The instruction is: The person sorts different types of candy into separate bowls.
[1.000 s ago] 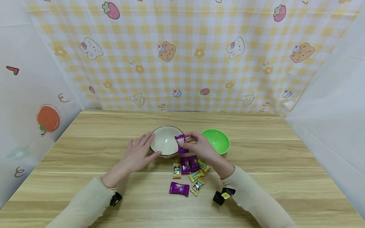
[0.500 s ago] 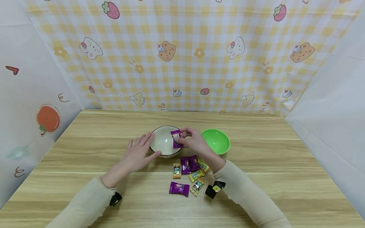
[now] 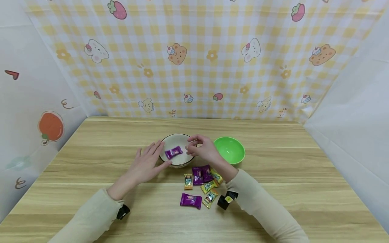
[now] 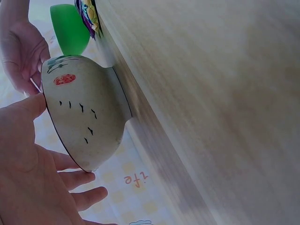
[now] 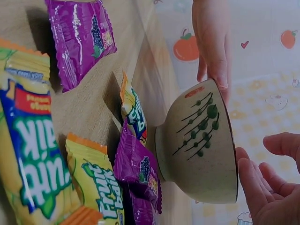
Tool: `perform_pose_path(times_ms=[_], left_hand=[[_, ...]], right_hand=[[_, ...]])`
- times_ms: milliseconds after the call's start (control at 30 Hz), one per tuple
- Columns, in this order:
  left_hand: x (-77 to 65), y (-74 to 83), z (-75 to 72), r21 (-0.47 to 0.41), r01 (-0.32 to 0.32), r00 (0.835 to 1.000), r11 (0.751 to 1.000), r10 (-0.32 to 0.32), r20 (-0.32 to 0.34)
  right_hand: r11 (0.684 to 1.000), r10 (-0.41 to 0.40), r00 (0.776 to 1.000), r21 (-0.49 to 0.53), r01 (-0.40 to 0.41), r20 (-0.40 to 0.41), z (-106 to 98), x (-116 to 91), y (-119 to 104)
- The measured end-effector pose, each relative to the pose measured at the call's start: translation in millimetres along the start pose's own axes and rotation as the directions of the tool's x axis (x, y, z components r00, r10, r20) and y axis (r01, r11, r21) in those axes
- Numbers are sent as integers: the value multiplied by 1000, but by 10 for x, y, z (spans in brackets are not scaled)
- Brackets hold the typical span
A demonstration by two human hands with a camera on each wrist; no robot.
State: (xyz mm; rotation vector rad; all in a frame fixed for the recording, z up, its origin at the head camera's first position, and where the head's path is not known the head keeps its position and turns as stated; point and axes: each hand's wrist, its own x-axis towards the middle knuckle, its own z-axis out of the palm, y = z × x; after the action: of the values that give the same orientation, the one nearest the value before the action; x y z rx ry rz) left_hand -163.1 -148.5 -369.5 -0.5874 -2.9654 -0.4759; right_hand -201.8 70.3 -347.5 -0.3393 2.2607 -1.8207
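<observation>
Candy [image 3: 174, 153] in purple wrapper lies inside the pale bowl [image 3: 178, 140]. Right hand [image 3: 205, 149] at the bowl's right rim, fingers loosely bent, grasping nothing. Left hand [image 3: 147, 166] on opposite rim, fingers outstretched. Green bowl [image 3: 230, 150] stands nearby.
</observation>
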Motion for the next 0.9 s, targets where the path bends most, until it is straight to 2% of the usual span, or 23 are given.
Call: perform_pose_path(times_ms=[133, 200, 267, 367, 467, 567, 667, 800, 900], left_hand=[[5, -1, 3, 9, 3, 1000, 1000, -3, 11], [9, -3, 5, 9, 6, 1000, 1000, -6, 15], [9, -4, 7, 8, 7, 1000, 1000, -8, 17], [9, -5, 6, 5, 9, 1000, 1000, -9, 18], [9, -3, 2, 8, 7, 1000, 1000, -7, 15], [10, 3, -6, 9, 5, 1000, 1000, -5, 15], [11, 6, -9, 8, 6, 1000, 1000, -6, 17], [15, 4, -7, 8, 9, 1000, 1000, -9, 18], [13, 7, -11, 11, 10, 1000, 1000, -10, 19]], right_hand=[[999, -33, 999, 34, 32, 19, -32, -32, 3], [996, -83, 995, 47, 81, 46, -60, -66, 0], [992, -127, 989, 20, 126, 73, -84, -135, -46], [971, -214, 968, -76, 225, 129, -118, -264, -137], [930, -284, 939, -181, 319, 196, -138, -381, -212], [889, -336, 901, -224, 400, 275, -155, -462, -206], [844, -376, 856, -250, 474, 355, -165, -502, -109], [775, -387, 801, -311, 551, 457, -165, -508, 115], [745, -358, 768, -333, 578, 531, -148, -520, 239]])
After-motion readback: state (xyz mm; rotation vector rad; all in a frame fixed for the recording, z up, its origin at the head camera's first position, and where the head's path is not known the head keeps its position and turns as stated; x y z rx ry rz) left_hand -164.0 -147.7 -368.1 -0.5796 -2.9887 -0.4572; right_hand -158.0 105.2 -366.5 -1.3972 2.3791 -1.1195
